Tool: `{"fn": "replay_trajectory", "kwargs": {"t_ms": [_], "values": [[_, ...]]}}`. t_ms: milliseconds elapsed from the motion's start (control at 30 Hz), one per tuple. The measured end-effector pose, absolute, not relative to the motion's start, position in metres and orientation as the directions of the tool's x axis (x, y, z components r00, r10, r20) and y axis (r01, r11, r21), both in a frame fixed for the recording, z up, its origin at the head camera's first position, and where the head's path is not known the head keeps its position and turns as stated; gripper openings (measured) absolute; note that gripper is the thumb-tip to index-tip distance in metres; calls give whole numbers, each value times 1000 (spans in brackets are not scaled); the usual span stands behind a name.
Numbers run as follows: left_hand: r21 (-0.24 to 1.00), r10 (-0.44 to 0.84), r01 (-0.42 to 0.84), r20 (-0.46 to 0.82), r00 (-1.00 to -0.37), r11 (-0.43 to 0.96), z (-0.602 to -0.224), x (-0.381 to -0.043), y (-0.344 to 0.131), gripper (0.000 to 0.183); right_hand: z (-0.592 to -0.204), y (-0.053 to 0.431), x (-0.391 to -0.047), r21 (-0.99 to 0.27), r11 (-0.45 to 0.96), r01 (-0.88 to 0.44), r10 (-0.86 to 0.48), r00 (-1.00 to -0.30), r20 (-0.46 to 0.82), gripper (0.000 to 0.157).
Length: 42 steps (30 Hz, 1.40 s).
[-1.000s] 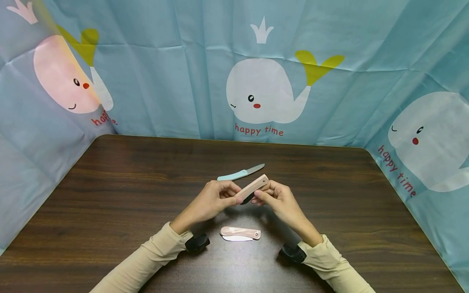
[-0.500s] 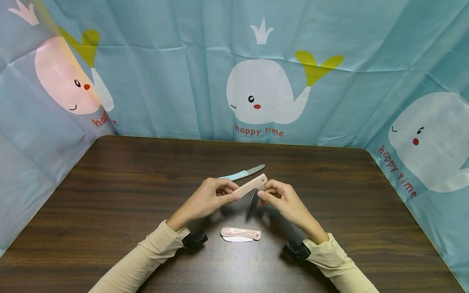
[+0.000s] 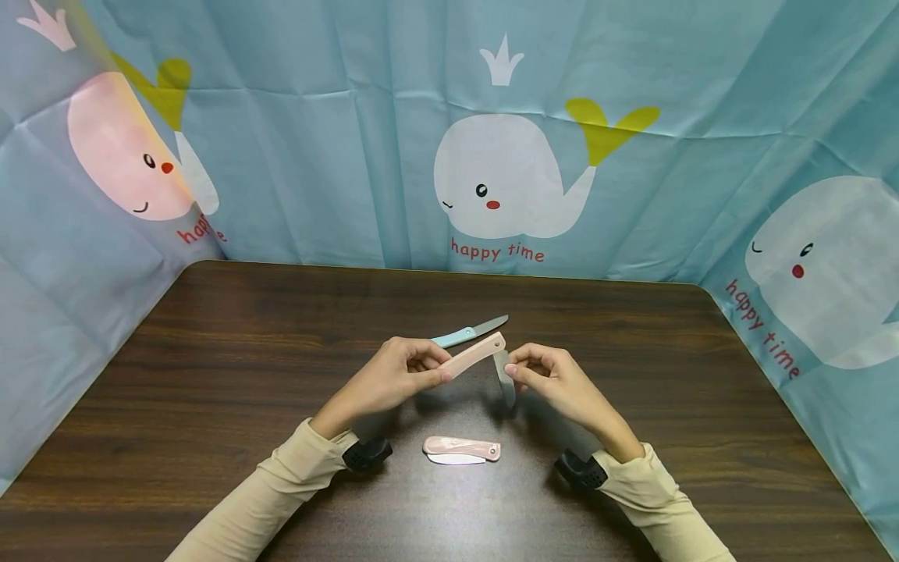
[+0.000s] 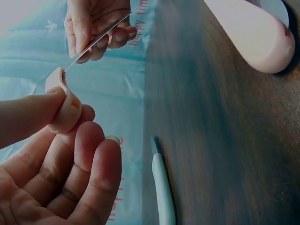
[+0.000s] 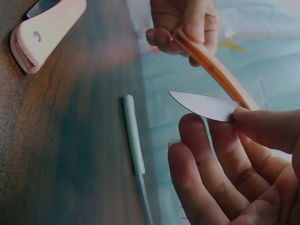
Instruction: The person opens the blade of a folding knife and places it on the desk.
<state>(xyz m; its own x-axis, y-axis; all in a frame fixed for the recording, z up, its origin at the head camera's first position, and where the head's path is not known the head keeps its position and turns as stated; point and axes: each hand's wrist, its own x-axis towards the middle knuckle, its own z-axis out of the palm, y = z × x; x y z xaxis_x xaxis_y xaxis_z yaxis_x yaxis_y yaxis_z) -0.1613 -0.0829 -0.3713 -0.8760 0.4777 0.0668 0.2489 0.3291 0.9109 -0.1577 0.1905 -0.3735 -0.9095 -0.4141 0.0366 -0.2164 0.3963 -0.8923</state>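
Observation:
A folding knife with a peach-pink handle is held above the table between both hands, its blade swung partly out from the slot. My left hand pinches the handle's rear end between thumb and fingers. With thumb and fingertips my right hand pinches the blade near the pivot; the pointed tip hangs down toward me in the head view. Behind the hands lies a light-blue folding knife with its blade extended. Closer to me lies another pink folding knife, its blade folded along the handle.
The dark wood-grain table carries all of this. A light-blue curtain printed with whales stands along its back and sides. Black wrist cameras sit at both cuffs, low over the tabletop.
The peach-pink knife's blade has swung from against the handle outward and down. My right hand has moved slightly right with it, while my left hand has drifted slightly left.

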Motion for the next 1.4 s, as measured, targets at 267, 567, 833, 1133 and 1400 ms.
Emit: {"fn": "replay_trajectory", "kwargs": {"t_ms": [267, 567, 833, 1133, 1400], "values": [[903, 436, 236, 62, -898, 358, -371, -162, -85, 14, -375, 187, -158, -919, 346, -187, -454, -891, 11, 22], [895, 428, 246, 70, -901, 372, -370, -162, -85, 13, -376, 188, -158, -918, 343, -199, -483, -875, 10, 28], [897, 461, 268, 83, -883, 351, -369, -163, -85, 14, -376, 191, -159, -868, 425, -257, -459, -888, 38, 21], [871, 461, 298, 95, -882, 391, -369, -164, -88, 18, -371, 199, -162, -808, 513, -290, -408, -911, 68, 20], [849, 460, 311, 93, -883, 426, -370, -164, -91, 15, -369, 205, -163, -726, 566, -390, -400, -900, 172, 17]]}}
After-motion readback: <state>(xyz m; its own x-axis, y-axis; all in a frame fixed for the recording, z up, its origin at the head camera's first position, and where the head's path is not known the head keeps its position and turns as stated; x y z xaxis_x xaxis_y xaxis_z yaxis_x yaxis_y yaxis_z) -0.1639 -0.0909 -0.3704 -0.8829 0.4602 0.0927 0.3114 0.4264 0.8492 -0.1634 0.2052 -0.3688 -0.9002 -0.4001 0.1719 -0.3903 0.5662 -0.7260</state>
